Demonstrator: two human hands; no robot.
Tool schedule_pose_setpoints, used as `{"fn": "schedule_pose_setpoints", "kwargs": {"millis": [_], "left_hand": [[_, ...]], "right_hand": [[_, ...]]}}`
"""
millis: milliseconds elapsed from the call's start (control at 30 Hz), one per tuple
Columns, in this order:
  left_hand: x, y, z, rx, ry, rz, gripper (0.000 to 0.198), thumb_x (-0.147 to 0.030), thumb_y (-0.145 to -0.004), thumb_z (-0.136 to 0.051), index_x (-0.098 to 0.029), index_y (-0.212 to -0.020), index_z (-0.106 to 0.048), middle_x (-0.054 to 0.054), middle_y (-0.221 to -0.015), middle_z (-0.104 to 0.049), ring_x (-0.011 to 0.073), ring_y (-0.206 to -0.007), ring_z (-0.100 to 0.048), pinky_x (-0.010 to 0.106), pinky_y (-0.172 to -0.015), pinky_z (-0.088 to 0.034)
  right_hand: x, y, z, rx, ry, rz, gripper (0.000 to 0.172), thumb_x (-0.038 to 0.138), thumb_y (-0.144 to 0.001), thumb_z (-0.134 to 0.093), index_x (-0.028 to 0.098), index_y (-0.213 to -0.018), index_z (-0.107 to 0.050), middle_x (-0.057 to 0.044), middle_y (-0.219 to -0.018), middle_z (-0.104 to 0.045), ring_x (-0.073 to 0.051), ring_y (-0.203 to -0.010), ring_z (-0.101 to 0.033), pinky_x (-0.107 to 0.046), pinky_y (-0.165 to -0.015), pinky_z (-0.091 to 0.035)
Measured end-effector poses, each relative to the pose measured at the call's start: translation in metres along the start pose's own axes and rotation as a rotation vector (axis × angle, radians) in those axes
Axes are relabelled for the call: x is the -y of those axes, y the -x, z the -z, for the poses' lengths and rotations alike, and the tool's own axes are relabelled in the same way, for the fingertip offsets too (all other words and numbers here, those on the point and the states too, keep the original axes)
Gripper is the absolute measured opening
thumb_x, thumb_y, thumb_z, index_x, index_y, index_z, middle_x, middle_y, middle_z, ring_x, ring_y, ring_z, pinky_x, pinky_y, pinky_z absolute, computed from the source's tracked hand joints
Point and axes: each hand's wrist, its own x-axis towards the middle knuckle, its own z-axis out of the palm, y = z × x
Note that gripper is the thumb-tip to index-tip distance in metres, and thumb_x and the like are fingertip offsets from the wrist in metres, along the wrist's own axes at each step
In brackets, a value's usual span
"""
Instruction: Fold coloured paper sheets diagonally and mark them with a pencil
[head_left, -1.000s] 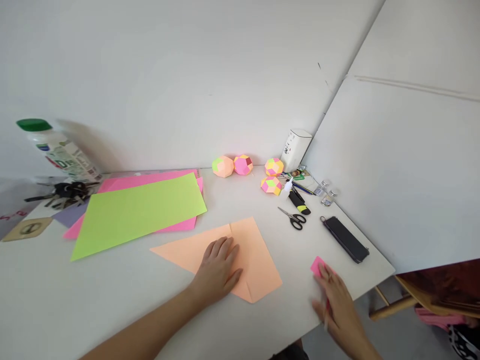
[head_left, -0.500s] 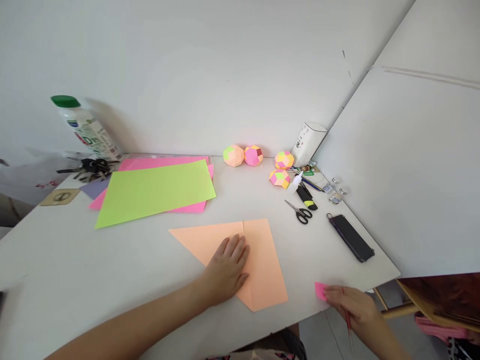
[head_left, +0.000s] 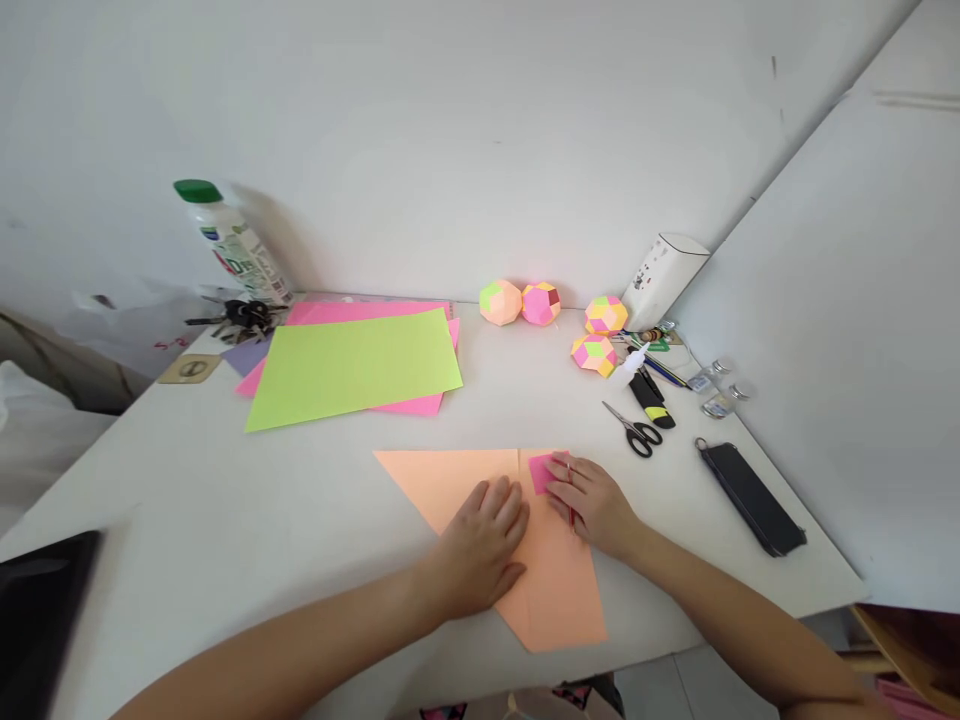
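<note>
A person's left hand (head_left: 484, 550) lies flat, fingers extended, on a folded sheet of peach paper (head_left: 562, 590) near the front edge of a white table (head_left: 300, 540). The right hand (head_left: 596, 505) grips a slim red tool (head_left: 571, 517) among its bent fingers, their tips on a small pink square (head_left: 540, 474). The square sits over the peach paper's far right part, just beyond the left hand's fingertips. The paper's lower end comes close to the table's front edge, with only a narrow strip of tabletop between. Broad white surface gives room leftward, as far as a dark object (head_left: 37, 610) at the table's left side, and a band separates the paper from a green sheet (head_left: 356, 365) toward the back. Scissors (head_left: 637, 435) lie beyond the right hand; a black pouch (head_left: 754, 497) rests near the right edge.
</note>
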Motion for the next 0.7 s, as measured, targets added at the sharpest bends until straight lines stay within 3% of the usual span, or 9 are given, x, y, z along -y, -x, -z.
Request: {"fn": "schedule_pose_setpoints", "kwargs": {"millis": [100,167,267,367,467,700], "left_hand": [[0.003,-0.012,0.007,0.036,-0.025,-0.003,0.05,-0.051,-0.088,-0.046,-0.01,-0.114,-0.059,0.016,-0.116,-0.058,0.0325,-0.105,-0.053,0.043,-0.083,-0.042],[0.006,-0.026,0.01,0.063,-0.019,0.003,0.042,-0.049,-0.088,-0.049,-0.012,-0.103,-0.062,0.011,-0.096,-0.061,0.026,-0.087,-0.055,0.037,-0.068,-0.043],[0.011,-0.046,0.005,0.009,-0.008,0.01,0.041,-0.046,-0.089,-0.05,-0.011,-0.11,-0.059,0.008,-0.084,-0.059,0.0221,-0.076,-0.055,0.034,-0.061,-0.042],[0.014,-0.048,-0.011,-0.143,0.022,0.035,0.046,-0.044,-0.09,-0.048,-0.009,-0.119,-0.057,0.013,-0.101,-0.062,0.0279,-0.097,-0.056,0.041,-0.082,-0.044],[0.013,-0.036,-0.026,-0.239,0.075,0.051,0.051,-0.045,-0.091,-0.046,-0.009,-0.127,-0.053,0.012,-0.132,-0.053,0.0336,-0.129,-0.039,0.046,-0.107,-0.03],[0.006,-0.025,-0.031,-0.25,0.102,-0.02,0.041,-0.031,-0.094,-0.044,-0.006,-0.124,-0.056,0.014,-0.141,-0.047,0.0278,-0.133,-0.039,0.041,-0.114,-0.024]], "right_hand": [[-0.008,0.01,0.001,0.014,0.011,-0.045,0.014,0.012,-0.089,-0.051,0.016,-0.094,-0.063,-0.012,-0.11,-0.069,-0.026,-0.113,-0.059,-0.041,-0.083,-0.053],[-0.013,0.011,0.006,0.045,0.007,-0.046,0.016,0.011,-0.089,-0.05,0.017,-0.093,-0.064,-0.011,-0.109,-0.069,-0.024,-0.108,-0.059,-0.04,-0.08,-0.052],[-0.019,0.005,0.01,0.085,-0.028,-0.02,0.019,0.007,-0.088,-0.048,0.017,-0.09,-0.064,-0.01,-0.103,-0.07,-0.021,-0.097,-0.06,-0.036,-0.075,-0.051],[-0.021,0.001,0.007,0.055,-0.035,0.015,0.018,0.005,-0.085,-0.051,0.016,-0.091,-0.064,-0.01,-0.102,-0.071,-0.021,-0.096,-0.059,-0.036,-0.073,-0.051],[-0.021,0.002,0.004,0.049,-0.033,0.047,0.015,0.008,-0.085,-0.055,0.015,-0.094,-0.064,-0.01,-0.104,-0.071,-0.023,-0.102,-0.057,-0.037,-0.074,-0.051],[-0.018,0.01,0.009,0.151,-0.012,0.115,0.014,0.008,-0.087,-0.055,0.013,-0.096,-0.066,-0.011,-0.107,-0.071,-0.024,-0.107,-0.057,-0.039,-0.081,-0.052]]}}
